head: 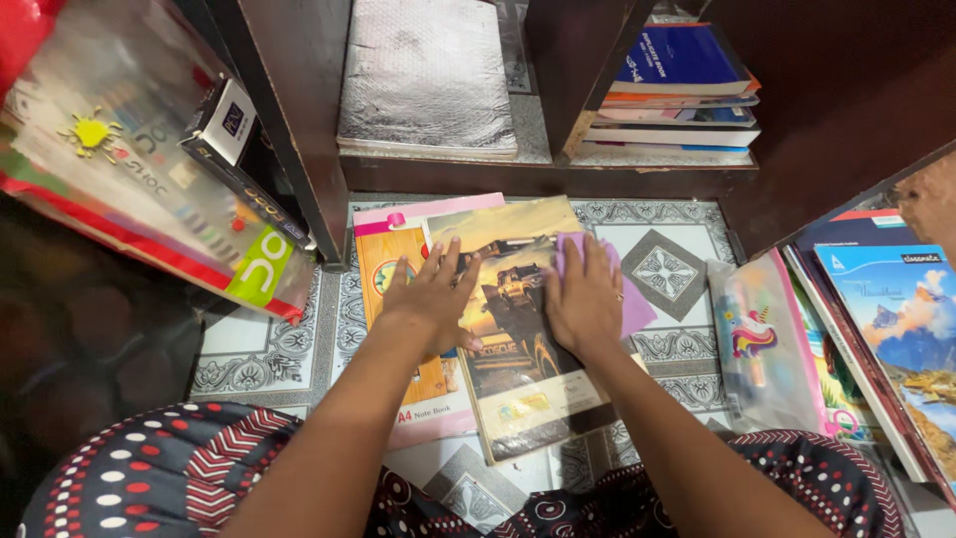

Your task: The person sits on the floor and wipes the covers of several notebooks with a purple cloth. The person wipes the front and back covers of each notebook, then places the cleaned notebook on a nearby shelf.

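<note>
Bare forearms; dark garment [179,468] with red chevrons and white dots (perhaps a patterned dress).

Left hand [430,299] flat on notebook [513,329]; right hand [583,304] presses purple cloth [629,299].

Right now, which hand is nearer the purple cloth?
Right. The right hand lies flat on the purple cloth, pressing it onto the car-cover notebook. The left hand rests apart, on the notebook's left edge.

My lilac cloth [622,289] on a tan-and-brown car-cover notebook [518,339]; beneath it an orange notebook [383,254] with pink edge; grey-white patterned floor tiles [667,269]; my red-white dotted dark dress [149,468].
</note>
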